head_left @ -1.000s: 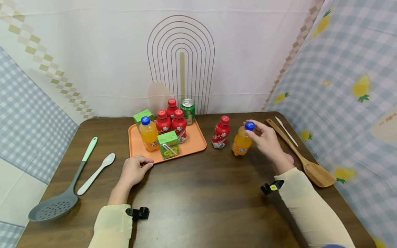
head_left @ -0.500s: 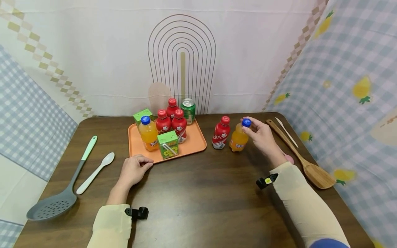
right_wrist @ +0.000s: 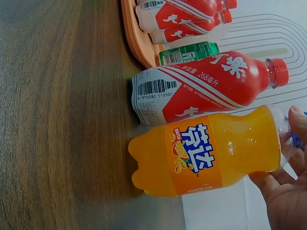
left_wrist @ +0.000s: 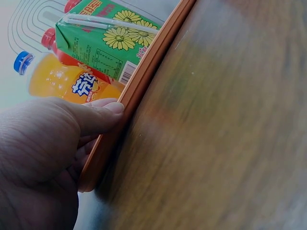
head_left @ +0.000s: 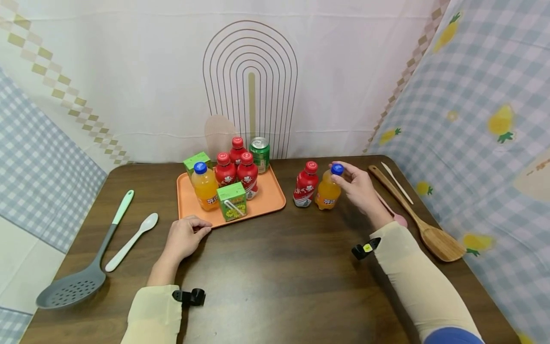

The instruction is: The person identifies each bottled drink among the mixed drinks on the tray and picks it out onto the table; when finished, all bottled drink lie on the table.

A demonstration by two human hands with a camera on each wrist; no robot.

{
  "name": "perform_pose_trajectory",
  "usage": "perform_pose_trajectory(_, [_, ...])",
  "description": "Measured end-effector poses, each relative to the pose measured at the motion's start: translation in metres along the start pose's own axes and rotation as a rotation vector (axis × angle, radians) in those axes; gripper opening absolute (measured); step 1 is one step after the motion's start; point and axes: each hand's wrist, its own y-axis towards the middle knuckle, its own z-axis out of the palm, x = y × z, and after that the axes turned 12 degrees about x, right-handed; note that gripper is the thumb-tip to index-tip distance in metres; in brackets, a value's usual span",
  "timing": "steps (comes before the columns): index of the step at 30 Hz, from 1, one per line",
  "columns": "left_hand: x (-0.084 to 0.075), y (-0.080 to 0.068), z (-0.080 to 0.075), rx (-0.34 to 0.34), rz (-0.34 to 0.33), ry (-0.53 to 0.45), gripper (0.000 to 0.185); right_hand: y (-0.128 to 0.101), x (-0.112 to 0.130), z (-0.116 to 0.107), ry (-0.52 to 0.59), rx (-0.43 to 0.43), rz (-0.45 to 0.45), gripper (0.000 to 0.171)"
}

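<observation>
My right hand [head_left: 358, 185] pinches an orange soda bottle [head_left: 328, 194] near its blue cap, thumb and fingers around the neck. The bottle is upright, right beside a red-capped cola bottle [head_left: 306, 185]; in the right wrist view the soda bottle [right_wrist: 192, 155] overlaps the cola bottle [right_wrist: 201, 86]. At the near left corner of the orange tray [head_left: 270, 196], my left hand [head_left: 185, 239] grips the rim, its thumb on the edge in the left wrist view. On the tray stand another orange soda bottle [head_left: 205, 187], several red bottles [head_left: 248, 177], green juice boxes [head_left: 232, 202] and a green can [head_left: 259, 155].
To the left lie a grey slotted skimmer [head_left: 73, 286] and a white spoon [head_left: 131, 243]. A wooden spatula [head_left: 438, 241], a thin white utensil [head_left: 397, 181] and a pink spoon [head_left: 400, 220] lie on the right. Hanging cloth [head_left: 343, 71] backs the brown table [head_left: 275, 282].
My right hand has moved the orange soda bottle left, up close to the red cola bottle. My left hand stays at the tray's corner.
</observation>
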Motion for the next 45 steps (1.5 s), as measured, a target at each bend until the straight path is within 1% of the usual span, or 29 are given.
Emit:
perform_pose_trajectory(11, [-0.0003, -0.0004, -0.0008, 0.002, -0.002, 0.004, 0.004, 0.0001, 0.0023, 0.0036, 0.009, -0.007, 0.003, 0.038])
perform_pose_trajectory(19, [-0.0011, -0.0013, -0.001, 0.006, -0.008, 0.004, 0.004, 0.0015, 0.001, 0.0046, -0.01, 0.003, 0.021, 0.039])
perform_pose_trajectory(35, [0.0006, -0.0013, 0.0003, -0.001, -0.007, 0.0, 0.004, 0.006, -0.0018, 0.0048, -0.008, 0.014, -0.013, 0.038])
perform_pose_trajectory(45, [-0.0001, -0.0011, -0.0001, -0.003, -0.003, 0.002, 0.004, 0.0069, -0.0009, 0.006, -0.04, 0.006, -0.021, 0.039])
